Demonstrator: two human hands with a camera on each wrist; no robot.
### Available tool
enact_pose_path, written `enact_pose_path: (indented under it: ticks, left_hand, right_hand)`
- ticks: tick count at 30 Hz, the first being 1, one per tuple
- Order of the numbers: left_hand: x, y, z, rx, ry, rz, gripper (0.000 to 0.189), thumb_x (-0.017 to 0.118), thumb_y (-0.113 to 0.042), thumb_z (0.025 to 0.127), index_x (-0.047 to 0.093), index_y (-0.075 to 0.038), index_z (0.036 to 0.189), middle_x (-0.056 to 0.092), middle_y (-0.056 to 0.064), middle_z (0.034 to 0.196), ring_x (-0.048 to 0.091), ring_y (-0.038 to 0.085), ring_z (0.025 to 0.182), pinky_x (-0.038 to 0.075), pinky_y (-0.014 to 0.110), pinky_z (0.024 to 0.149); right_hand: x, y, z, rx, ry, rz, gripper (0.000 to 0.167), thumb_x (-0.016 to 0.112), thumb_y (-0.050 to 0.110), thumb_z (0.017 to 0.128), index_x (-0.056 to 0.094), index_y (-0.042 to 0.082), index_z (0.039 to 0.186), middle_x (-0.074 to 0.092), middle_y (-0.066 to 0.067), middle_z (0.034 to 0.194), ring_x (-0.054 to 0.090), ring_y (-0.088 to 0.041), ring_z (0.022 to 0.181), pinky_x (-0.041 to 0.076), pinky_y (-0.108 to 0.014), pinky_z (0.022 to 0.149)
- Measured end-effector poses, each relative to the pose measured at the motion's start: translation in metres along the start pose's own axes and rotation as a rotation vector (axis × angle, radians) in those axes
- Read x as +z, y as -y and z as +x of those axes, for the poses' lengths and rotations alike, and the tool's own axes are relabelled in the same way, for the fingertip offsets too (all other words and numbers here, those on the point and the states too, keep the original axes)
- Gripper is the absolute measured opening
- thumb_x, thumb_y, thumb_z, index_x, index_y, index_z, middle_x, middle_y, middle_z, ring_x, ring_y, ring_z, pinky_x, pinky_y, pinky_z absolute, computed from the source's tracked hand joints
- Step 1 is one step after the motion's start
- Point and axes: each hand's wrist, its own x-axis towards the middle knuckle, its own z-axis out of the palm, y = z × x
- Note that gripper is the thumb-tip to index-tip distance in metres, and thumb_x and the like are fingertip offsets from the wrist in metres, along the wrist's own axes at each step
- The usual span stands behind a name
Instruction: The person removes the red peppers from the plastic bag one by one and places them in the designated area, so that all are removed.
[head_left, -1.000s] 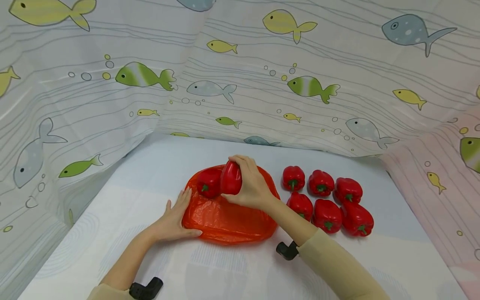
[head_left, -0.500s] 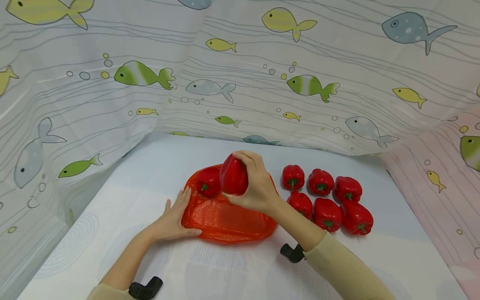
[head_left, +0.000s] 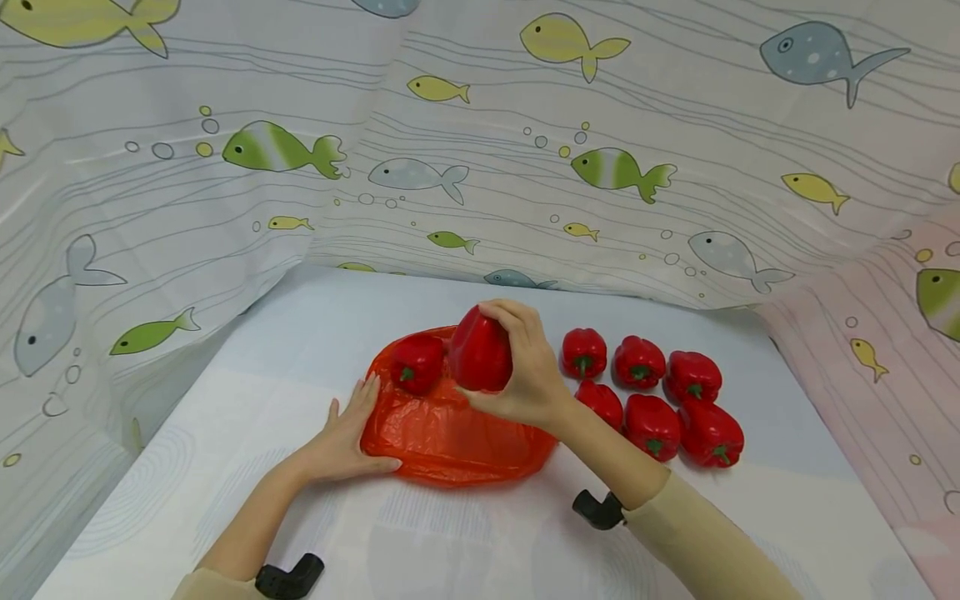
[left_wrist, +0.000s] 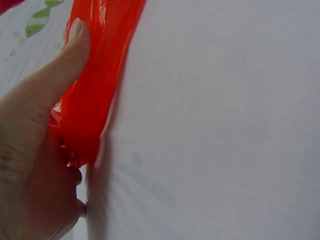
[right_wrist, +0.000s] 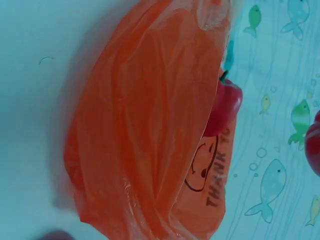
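Note:
An orange plastic bag (head_left: pixel 450 433) lies with its mouth spread wide on the table. My left hand (head_left: pixel 341 442) rests against the bag's left side, thumb and fingers stretched apart; in the left wrist view its thumb (left_wrist: pixel 70 57) lies along the bag's outer side. One red bell pepper (head_left: pixel 417 364) sits inside at the back left, its green stem facing me. Over the bag's back right part, my right hand (head_left: pixel 532 375) grips another red bell pepper (head_left: pixel 480 350) from the right, fingers over the top and thumb low. In the right wrist view, printed letters show on the bag (right_wrist: pixel 140 115).
Several red bell peppers (head_left: pixel 652 427) stand in two rows right of the bag, beside my right forearm. A fish-patterned curtain (head_left: pixel 480 208) rises behind the table (head_left: pixel 450 550) and along both sides. A black wrist-worn piece (head_left: pixel 292 575) sits at each sleeve.
My right hand has moved slightly right and up, with the bell pepper tilting in its grip. The left hand and the bell pepper inside the bag stay in place.

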Motion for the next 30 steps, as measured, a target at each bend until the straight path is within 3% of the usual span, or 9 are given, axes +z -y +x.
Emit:
enact_pose_path:
  ticks: [13,30]
  left_hand:
    - [-0.001,-0.001,0.001,0.008,-0.001,-0.002,0.124,0.078,-0.053,0.072,0.003,0.005,0.152,0.000,0.024,0.158,-0.008,0.042,0.144,-0.011,0.068,0.105]
    - [0.001,-0.001,0.001,0.013,-0.002,0.005,0.123,0.077,-0.053,0.073,0.003,0.006,0.151,0.001,0.026,0.158,-0.006,0.043,0.144,-0.010,0.068,0.105]
  right_hand:
    - [-0.027,0.001,-0.020,0.036,0.016,0.022,0.101,0.092,0.015,0.055,0.035,0.003,0.137,0.040,-0.013,0.138,0.038,-0.028,0.127,0.053,-0.045,0.086]
    - [-0.067,-0.002,-0.054,0.069,-0.002,-0.058,0.103,0.093,0.014,0.049,0.039,-0.001,0.136,0.043,-0.015,0.136,0.039,-0.029,0.127,0.054,-0.048,0.082]
